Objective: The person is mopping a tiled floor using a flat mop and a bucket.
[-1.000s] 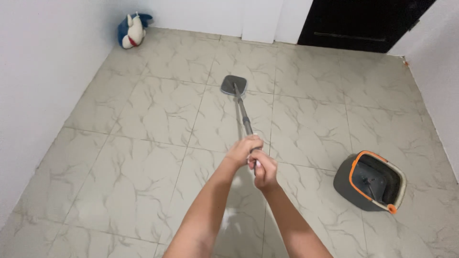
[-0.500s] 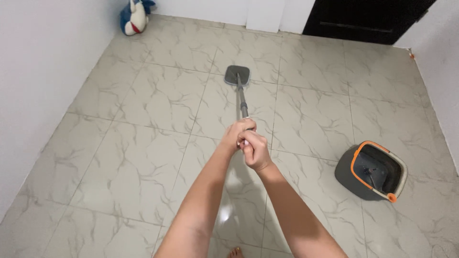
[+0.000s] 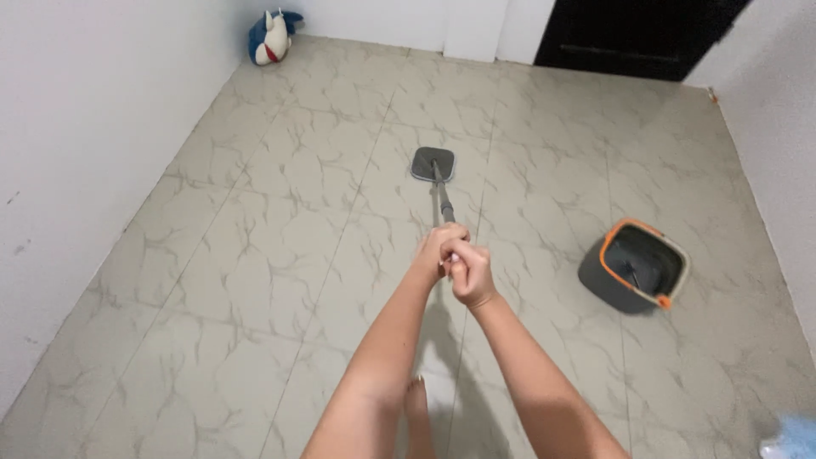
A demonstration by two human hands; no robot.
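Observation:
Both hands grip the top of a mop handle [image 3: 444, 201] held out in front of me. My left hand [image 3: 438, 247] wraps the pole higher toward the mop, and my right hand [image 3: 470, 274] clasps the end just behind it. The grey square mop head [image 3: 433, 163] lies flat on the pale marbled floor tiles [image 3: 280, 229], ahead of my hands. A bare foot [image 3: 416, 408] shows between my forearms at the bottom.
A grey mop bucket with an orange rim [image 3: 635, 265] stands on the floor to the right. A blue and white plush toy [image 3: 270, 36] sits in the far left corner. White walls run along the left and right; a dark door [image 3: 637, 34] is at the back.
The view has pulled back and tilted down, so more floor and my foot show. The mop head sits closer to my hands than before, and the bucket appears further up.

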